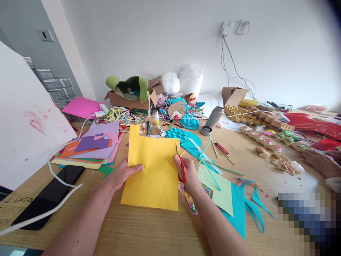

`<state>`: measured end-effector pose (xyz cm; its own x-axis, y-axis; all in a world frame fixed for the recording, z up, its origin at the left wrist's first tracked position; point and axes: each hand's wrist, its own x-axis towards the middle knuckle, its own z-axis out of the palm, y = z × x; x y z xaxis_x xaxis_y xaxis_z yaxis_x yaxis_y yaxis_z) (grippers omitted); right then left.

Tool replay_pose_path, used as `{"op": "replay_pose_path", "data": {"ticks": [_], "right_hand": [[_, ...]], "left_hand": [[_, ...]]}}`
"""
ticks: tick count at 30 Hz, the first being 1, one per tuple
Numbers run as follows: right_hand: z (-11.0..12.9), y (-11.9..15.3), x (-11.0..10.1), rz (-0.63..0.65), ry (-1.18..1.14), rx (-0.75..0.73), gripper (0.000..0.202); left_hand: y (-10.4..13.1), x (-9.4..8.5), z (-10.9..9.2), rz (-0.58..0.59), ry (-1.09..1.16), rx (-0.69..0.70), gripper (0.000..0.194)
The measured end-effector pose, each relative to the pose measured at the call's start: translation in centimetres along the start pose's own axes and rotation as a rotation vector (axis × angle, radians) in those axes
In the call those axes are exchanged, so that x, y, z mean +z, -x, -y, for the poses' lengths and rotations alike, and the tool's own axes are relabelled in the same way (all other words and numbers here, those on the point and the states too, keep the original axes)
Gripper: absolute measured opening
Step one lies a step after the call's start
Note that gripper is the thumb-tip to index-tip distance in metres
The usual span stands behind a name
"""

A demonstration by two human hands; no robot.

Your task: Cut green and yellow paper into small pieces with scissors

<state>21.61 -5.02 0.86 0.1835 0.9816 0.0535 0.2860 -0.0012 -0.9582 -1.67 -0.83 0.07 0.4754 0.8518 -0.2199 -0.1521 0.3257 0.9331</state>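
A yellow sheet of craft paper point(154, 174) is held up over the table in front of me, a piece cut away along its top edge so that a strip stands up at its left corner. My left hand point(125, 174) grips its left side, thumb on the front and fingers hidden behind. At the right edge, my right hand point(188, 170) is closed round red-handled scissors point(182, 170). Their blades point up beside the paper's right margin; whether they touch it I cannot tell.
Stacked coloured paper point(93, 151) and a black phone point(50, 195) with a white cable lie left. To the right are pale green paper point(220, 188), blue scraps point(253, 209), a grey thermos point(212, 121) and a red utility knife point(221, 148). Another person's hand point(319, 161) rests at far right.
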Motion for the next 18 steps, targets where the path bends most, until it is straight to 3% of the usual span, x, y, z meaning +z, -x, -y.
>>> {"op": "replay_pose_path", "data": {"ticks": [18], "right_hand": [[0.28,0.11,-0.29,0.044,-0.014,0.018,0.054]], "left_hand": [[-0.05,0.09,0.06,-0.015,0.023,0.006,0.043]]}}
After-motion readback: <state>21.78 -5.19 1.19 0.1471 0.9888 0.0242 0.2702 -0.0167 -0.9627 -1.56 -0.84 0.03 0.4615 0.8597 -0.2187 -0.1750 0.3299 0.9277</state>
